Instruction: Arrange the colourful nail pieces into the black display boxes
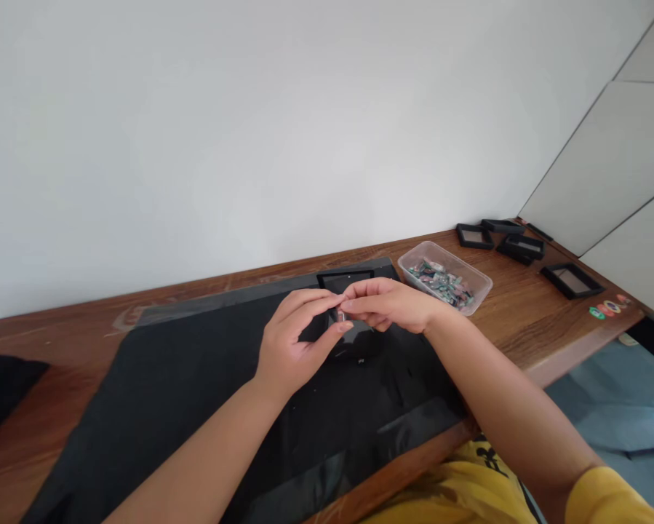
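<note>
Over the black mat (196,371), my two hands meet at the fingertips around a small shiny piece (341,315). My left hand (299,335) has its thumb below and its fingers above that piece, closed on it. With thumb and forefinger pinched together, my right hand (386,302) touches the same spot from the right. The piece is mostly covered by fingers, so its kind does not show. Behind and beneath the hands lies a black-rimmed frame or tray (345,276), partly hidden.
A clear plastic container (471,273) with many small green and copper-coloured pieces stands right of the mat. Several black frames (572,280) lie at the far right of the wooden table (515,320), near stickers (610,308). A white wall (250,131) rises behind.
</note>
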A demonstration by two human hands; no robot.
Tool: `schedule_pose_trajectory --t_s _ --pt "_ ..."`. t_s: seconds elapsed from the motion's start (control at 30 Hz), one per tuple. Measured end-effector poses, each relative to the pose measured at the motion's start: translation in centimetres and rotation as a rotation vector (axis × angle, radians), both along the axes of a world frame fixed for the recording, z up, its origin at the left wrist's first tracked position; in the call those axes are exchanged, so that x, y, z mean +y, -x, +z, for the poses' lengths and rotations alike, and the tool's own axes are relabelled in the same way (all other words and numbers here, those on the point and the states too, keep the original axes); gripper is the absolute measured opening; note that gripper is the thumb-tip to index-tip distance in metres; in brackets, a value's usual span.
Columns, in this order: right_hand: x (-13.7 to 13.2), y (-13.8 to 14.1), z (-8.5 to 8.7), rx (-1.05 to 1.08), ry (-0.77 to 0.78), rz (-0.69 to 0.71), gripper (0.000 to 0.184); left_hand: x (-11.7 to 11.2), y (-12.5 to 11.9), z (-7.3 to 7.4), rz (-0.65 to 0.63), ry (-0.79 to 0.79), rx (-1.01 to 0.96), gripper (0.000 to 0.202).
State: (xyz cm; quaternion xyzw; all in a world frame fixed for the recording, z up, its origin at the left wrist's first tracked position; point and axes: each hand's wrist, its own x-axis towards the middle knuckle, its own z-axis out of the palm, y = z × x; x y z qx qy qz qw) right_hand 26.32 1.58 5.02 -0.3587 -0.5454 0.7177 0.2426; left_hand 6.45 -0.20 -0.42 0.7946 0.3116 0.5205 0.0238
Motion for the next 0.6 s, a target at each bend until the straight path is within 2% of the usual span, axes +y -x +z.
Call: schedule_pose_trajectory --t_s 0.1,0.17,0.23,0.3,0.33,0.4,0.5,0.6 --pt "-0.2 -0.4 0.6 -0.166 -0.212 -0.089 0.018 0.1 0.1 0.1 0.003 0.028 0.006 0.015" --pt "-0.2 -1.4 1.2 -0.311 -0.443 -0.239 0.014 0.3 0.2 0.1 0.001 0.112 0.028 0.019" --pt "-0.2 -3.0 1.8 -0.495 -0.657 -0.425 0.017 0.5 0.3 0.0 0.031 0.252 0.071 0.026" --pt "0.0 -5.0 2.3 -0.733 -0.764 -0.603 0.019 0.8 0.5 -0.3 0.098 0.401 0.129 0.033" --pt "0.2 -6.0 2.3 -0.848 -0.759 -0.669 0.017 0.9 0.6 -0.4 0.136 0.461 0.16 0.035" --pt "0.6 -7.5 2.2 -1.035 -0.702 -0.685 0.017 1.2 0.8 -0.8 0.187 0.55 0.221 0.039" --pt "1.2 -8.4 1.6 -1.197 -0.59 -0.554 0.03 1.5 1.1 -1.4 0.202 0.631 0.284 0.042" --pt "1.5 -8.2 1.1 -1.26 -0.523 -0.464 0.04 1.6 1.1 -1.7 0.193 0.678 0.294 0.042"
